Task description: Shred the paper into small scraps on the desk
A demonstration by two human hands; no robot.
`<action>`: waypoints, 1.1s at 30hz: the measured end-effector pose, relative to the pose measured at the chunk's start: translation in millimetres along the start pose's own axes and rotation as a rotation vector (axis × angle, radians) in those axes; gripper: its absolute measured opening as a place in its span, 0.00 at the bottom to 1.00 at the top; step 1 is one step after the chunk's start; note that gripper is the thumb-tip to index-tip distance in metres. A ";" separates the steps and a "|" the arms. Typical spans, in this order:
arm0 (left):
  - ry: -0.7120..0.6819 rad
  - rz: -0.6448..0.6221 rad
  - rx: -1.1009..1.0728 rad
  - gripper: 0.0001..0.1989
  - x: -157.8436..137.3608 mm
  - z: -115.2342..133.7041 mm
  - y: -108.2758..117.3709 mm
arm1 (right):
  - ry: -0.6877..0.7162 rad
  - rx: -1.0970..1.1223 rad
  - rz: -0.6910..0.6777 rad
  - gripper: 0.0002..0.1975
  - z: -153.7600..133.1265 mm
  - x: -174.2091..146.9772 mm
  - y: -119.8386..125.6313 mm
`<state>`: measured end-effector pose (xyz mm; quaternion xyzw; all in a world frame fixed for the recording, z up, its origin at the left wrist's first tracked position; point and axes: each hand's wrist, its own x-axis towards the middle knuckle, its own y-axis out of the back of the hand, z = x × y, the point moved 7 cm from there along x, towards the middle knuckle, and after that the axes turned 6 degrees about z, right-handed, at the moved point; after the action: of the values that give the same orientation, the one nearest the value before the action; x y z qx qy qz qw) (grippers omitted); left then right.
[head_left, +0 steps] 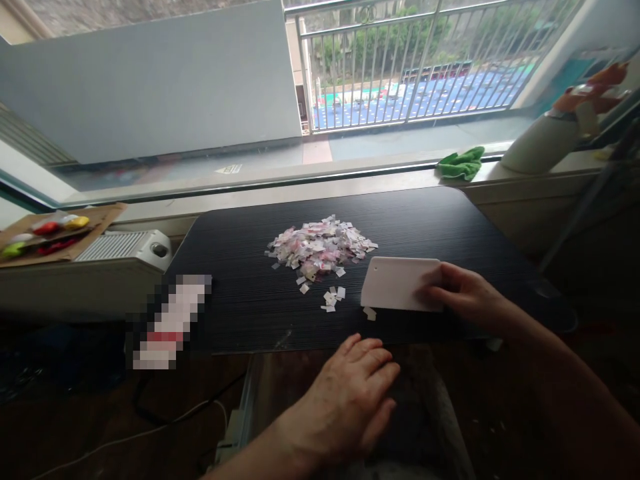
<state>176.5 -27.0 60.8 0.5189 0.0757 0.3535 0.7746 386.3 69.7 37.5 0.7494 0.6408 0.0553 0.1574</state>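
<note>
My right hand (463,290) grips the right end of a flat white scraper (393,283), thumb on its near face; a small hole shows in its upper left corner. By its lower edge lies a single paper scrap (369,313). To the left, a heap of small white and pinkish paper pieces (320,247) covers the middle of the black tabletop (240,293). A few loose pieces (332,300) lie in front of the heap. My left hand (353,390) is over the table's front edge, back up, fingers loosely stretched with nothing visible in them.
A partly pixelated pale strip (175,320) is at the table's left edge. A radiator (125,247) and cardboard (107,217) with colourful items are left. A green cloth (461,165) and a white bottle (540,143) stand on the windowsill. A cable (190,413) runs below.
</note>
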 end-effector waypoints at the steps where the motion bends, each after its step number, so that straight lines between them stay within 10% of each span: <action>1: -0.015 -0.031 -0.029 0.19 0.8 5.1 -4.0 | 0.003 -0.008 -0.019 0.12 -1.5 0.4 -0.9; 17: 0.214 0.100 0.296 0.16 -2.9 -26.6 5.8 | -0.036 -0.092 -0.107 0.17 9.8 -17.1 -0.3; 33: 0.184 0.069 0.290 0.16 1.0 -6.5 -2.8 | -0.035 -0.127 -0.114 0.19 18.8 -49.2 9.9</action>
<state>175.4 -22.1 55.7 0.5928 0.1788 0.4113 0.6689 392.5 17.2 28.7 0.7011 0.6746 0.0736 0.2189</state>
